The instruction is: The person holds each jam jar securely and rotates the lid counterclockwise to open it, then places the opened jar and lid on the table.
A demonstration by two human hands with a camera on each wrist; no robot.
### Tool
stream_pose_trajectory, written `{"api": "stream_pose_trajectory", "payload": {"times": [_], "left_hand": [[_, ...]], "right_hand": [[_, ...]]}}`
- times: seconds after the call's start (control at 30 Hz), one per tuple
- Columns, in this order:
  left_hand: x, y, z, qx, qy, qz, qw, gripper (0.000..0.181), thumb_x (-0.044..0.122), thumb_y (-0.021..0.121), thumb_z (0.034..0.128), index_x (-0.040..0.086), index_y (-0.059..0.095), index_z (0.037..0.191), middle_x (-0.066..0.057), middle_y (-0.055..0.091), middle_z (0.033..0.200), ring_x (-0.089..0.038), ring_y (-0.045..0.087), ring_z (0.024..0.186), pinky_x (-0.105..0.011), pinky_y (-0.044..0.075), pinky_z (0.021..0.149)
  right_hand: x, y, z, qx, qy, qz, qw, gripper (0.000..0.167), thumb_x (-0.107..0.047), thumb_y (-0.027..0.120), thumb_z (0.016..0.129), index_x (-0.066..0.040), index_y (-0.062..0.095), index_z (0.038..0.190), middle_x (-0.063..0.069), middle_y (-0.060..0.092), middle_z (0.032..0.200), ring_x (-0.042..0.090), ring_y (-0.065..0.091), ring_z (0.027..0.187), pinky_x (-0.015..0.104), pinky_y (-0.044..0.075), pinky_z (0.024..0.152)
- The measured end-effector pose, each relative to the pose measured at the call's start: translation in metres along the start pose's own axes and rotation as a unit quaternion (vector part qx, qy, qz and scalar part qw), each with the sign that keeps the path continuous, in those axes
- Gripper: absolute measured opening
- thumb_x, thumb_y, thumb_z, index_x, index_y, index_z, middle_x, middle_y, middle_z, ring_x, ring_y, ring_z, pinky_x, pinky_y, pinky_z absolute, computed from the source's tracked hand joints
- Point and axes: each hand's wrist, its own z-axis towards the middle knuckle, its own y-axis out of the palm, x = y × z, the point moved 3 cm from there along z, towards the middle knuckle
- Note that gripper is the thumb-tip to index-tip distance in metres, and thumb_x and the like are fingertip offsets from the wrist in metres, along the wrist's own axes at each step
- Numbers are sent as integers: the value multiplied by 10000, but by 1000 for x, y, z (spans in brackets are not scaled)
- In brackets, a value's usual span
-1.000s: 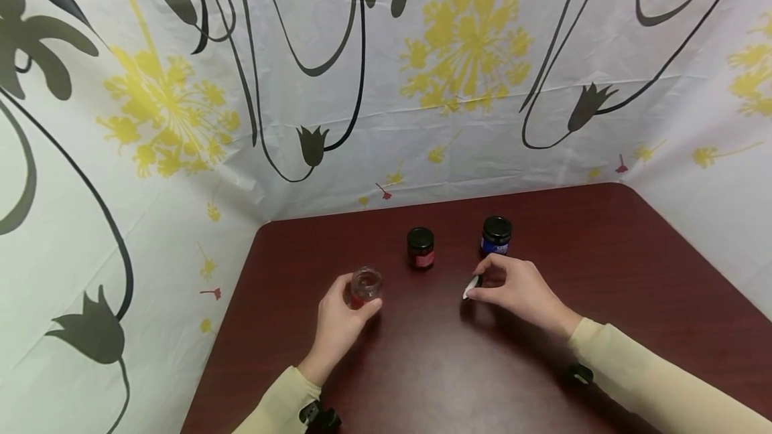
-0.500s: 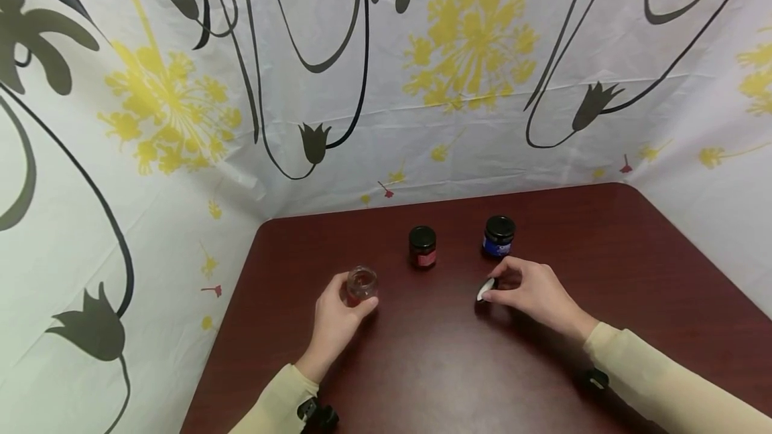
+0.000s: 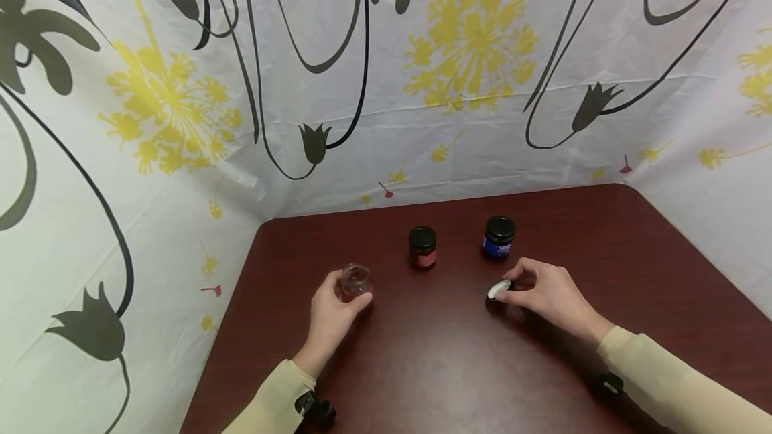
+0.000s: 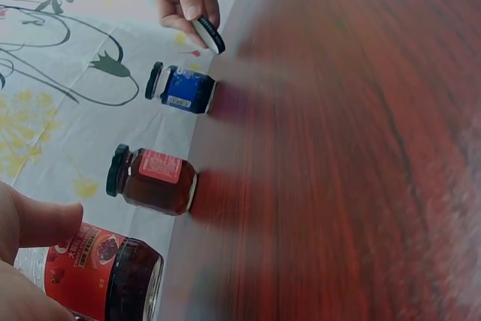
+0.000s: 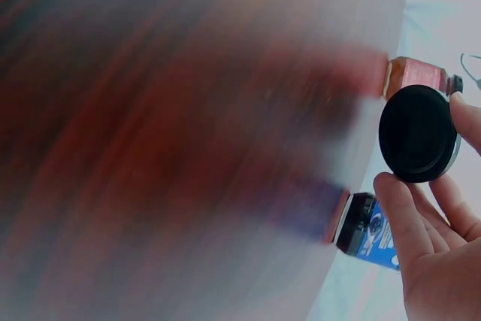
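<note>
My left hand (image 3: 331,311) grips an uncapped glass jar (image 3: 357,278), its mouth facing up. In the left wrist view the jar's red label (image 4: 86,268) and dark contents show. To the right, my right hand (image 3: 551,292) pinches a jar lid (image 3: 499,289) by its rim, tilted, its white inside turned to the left. The right wrist view shows the lid's black top (image 5: 418,134). Beyond my hands stand two capped jars: one with a pink-red label (image 3: 423,249) and one with a blue label (image 3: 498,238), the latter just behind my right hand.
All of this is on a dark red-brown wooden table (image 3: 416,367) with a glossy surface. A white curtain (image 3: 386,112) printed with flowers closes off its back and sides. Black wrist cameras sit on both sleeves.
My right hand has moved to the right with the lid, whose white inside now shows more. The left hand has shifted slightly left with the jar. Both capped jars stayed put.
</note>
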Motion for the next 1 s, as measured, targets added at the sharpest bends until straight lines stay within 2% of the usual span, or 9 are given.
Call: {"api": "stream_pose_trajectory", "payload": {"times": [0.2,0.4,0.8,1.0], "left_hand": [[-2,-2,5,62,-80,40,9999,561,243,913,731,101,650,1206,-33,699,957,-206,635,808,-366,485,721],[-4,-2,10,-20,-242,64,9997,556,239,909,740,102,650,1212,-36,704,977,-164,626,795,-370,492,729],[-8,-2,17,-106,-487,-213,9985,541,213,900,753,95,646,1217,-43,698,1020,-186,618,843,-372,483,744],[-10,-2,21,-67,-525,-352,9980,523,197,900,749,90,651,1197,-37,707,1017,-184,643,858,-380,495,767]], "right_hand": [[8,-6,-3,119,41,-198,9997,405,-584,838,730,-262,672,912,-142,722,987,56,694,920,261,527,726],[15,-12,-4,132,29,-252,9996,409,-582,826,746,-245,662,907,-127,730,1008,72,695,929,258,528,723],[25,-21,-6,268,-75,-539,9982,412,-585,839,729,-244,632,832,-119,731,1005,60,702,890,230,497,707],[30,-24,-7,306,-97,-691,9971,422,-599,824,738,-238,628,833,-100,737,1006,95,699,892,248,482,702]]}}
